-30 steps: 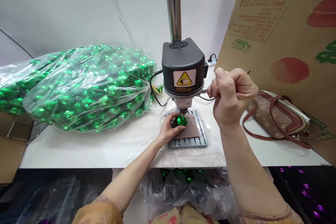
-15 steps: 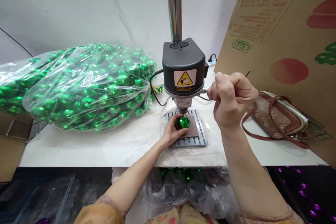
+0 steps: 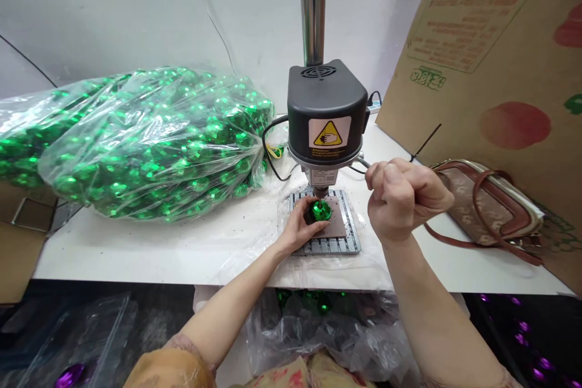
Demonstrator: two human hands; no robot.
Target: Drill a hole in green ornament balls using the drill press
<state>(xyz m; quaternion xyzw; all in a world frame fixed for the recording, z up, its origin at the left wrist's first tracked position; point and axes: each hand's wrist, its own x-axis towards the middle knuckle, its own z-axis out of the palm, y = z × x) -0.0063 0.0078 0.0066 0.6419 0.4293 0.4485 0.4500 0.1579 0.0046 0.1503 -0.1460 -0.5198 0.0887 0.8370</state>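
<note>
The left hand [image 3: 295, 231] is gripping a green bauble [image 3: 321, 211] under the drill press [image 3: 326, 115], hiding the bit. The right hand [image 3: 402, 200] is clenching beside it, its hold hidden. Bagged baubles [image 3: 136, 145] are lying left of it on the bench [image 3: 136, 257].

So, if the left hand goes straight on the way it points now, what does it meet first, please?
The green faceted ball comes first: the left hand already grips it. Past the ball, the line probably reaches the brown pad on the slotted metal plate, though depth is unclear.
</note>
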